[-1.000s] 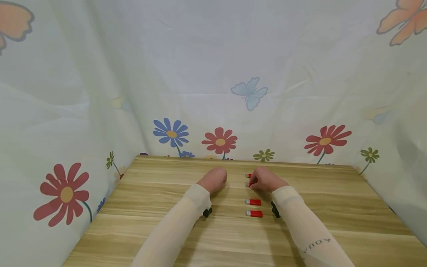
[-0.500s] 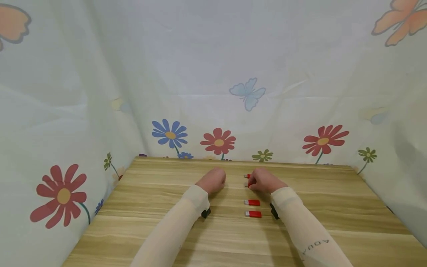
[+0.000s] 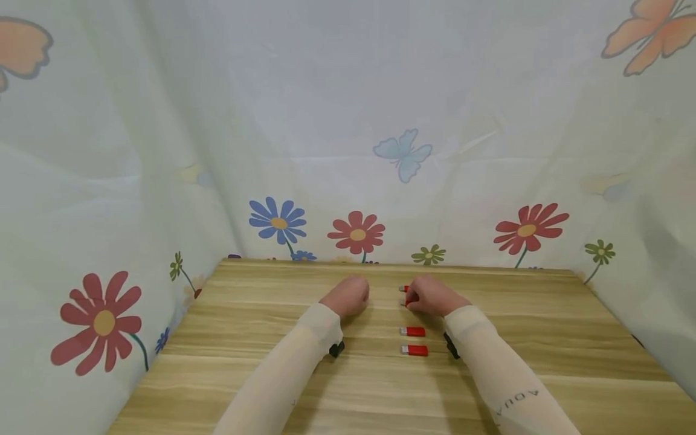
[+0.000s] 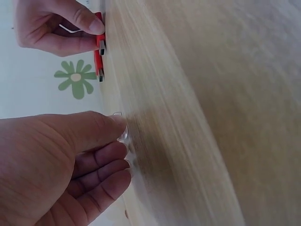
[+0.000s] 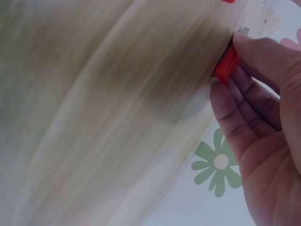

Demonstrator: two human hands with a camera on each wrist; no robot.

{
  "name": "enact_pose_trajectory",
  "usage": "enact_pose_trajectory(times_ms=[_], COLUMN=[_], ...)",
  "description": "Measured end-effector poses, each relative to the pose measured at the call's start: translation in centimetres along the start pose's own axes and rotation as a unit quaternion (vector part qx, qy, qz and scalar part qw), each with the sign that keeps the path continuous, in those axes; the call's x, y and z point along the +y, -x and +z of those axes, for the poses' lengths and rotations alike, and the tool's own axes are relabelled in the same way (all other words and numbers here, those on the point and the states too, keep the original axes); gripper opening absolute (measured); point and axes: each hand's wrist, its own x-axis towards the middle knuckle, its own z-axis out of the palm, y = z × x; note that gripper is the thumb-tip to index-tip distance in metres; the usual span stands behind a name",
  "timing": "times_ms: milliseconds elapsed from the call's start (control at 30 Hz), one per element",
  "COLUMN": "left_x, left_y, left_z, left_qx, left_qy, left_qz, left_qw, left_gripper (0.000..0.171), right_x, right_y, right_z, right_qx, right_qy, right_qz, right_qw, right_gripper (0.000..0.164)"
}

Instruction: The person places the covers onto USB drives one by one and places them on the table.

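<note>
My right hand pinches a red USB stick between thumb and fingertip, low over the table. Its metal plug sticks out past the thumb. Just beyond that hand lies another red USB stick, partly hidden by the fingers in the head view. Nearer to me are two more sticks, a farther red stick and a nearer red stick, both with plugs toward the left. My left hand pinches a small clear plastic piece, mostly covered by the thumb and fingers, close to the tabletop.
The wood-grain table reaches back to a white curtain printed with flowers and butterflies. Curtain also hangs along the left and right sides. A dark wrist camera sits under the left sleeve.
Both hands stay in nearly the same place, the right one still on its USB stick. The head view has shifted slightly; the other sticks lie as before.
</note>
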Motion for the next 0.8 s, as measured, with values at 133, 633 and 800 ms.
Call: enact_pose_trajectory(times_ms=[133, 633, 800], left_x=[0.2, -1.0, -1.4], left_y=[0.0, -0.3, 0.1], left_z=[-0.3, -0.3, -0.9], left_qx=[-0.005, -0.024, -0.017], left_qy=[-0.018, -0.028, -0.014], left_qz=[0.014, 0.067, 0.063], left_qw=[0.9997, 0.9971, 0.9978], left_gripper=[0.044, 0.042, 0.040], right_x=[0.0, 0.1, 0.1], right_y=[-0.1, -0.3, -0.1], right_z=[-0.2, -0.7, -1.7], right_qx=[-0.005, -0.014, -0.005], right_qy=[0.006, 0.002, -0.012], right_qz=[-0.003, 0.001, 0.002], right_qw=[1.000, 1.000, 1.000], right_gripper=[0.014, 0.013, 0.009])
